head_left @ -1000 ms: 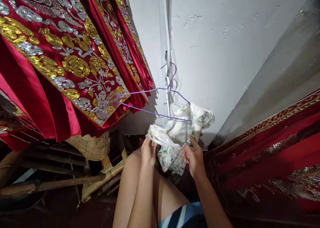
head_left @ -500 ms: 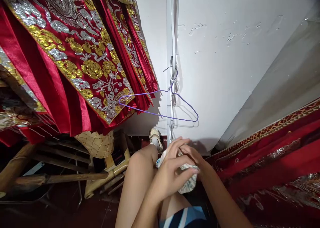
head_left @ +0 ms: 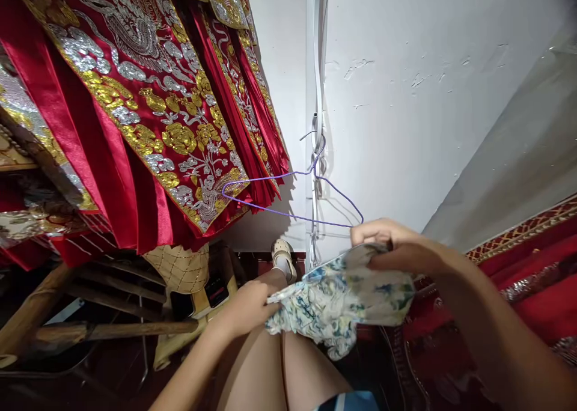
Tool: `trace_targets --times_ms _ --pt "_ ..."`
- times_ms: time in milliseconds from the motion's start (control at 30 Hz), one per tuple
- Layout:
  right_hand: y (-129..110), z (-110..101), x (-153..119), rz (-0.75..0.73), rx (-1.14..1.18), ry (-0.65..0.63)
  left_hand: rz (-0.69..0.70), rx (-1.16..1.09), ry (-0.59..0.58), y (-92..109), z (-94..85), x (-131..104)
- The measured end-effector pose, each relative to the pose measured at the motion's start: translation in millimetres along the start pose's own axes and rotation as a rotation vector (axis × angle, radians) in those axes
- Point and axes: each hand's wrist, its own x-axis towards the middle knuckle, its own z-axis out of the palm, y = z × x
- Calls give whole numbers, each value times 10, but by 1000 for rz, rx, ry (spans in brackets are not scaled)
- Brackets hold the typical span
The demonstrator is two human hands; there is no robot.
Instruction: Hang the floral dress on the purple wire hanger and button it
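Note:
A floral cloth (head_left: 324,303), white with blue, green and yellow, is stretched between my two hands above my thighs. My left hand (head_left: 252,303) is closed on its left end. My right hand (head_left: 392,246) grips its upper right part, fingers curled over the edge. The cloth's middle is bunched and its right part hangs flatter. Just beyond the hands, a purple wire hanger (head_left: 293,217) hangs with nothing on it, its right corner close to my right fingers.
Red costumes with gold and silver embroidery (head_left: 180,134) hang at the left. A bamboo chair (head_left: 117,328) stands at the lower left. White cables (head_left: 318,68) run down the wall (head_left: 406,128). More red fabric (head_left: 541,279) is at the right.
My hands have moved apart, left hand to the left and right hand up and to the right. The cloth, bundled between them before, is now spread out.

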Motion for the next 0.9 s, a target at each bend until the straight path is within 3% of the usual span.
trace_targets --times_ms 133,233,333,467,533,667,767,900 --pt "488 -325 138 -38 -160 546 -76 168 114 -146 -362 -93" --pt "934 -399 394 -83 -180 751 -47 272 232 -26 -555 -110" --pt "1170 -365 621 -77 -237 746 -32 313 209 124 -612 -92" --pt "1159 -290 681 -102 -65 669 -155 269 153 134 -591 -70" --pt "1105 -285 610 -148 -6 737 -189 207 232 64 -585 -48" --pt "981 -353 408 -258 -20 1006 -128 193 409 1 -623 43" --pt "896 -412 314 -263 79 1100 -156 252 407 122 -706 129" --pt "810 -462 297 -130 332 1074 -201 296 371 335 -809 221"
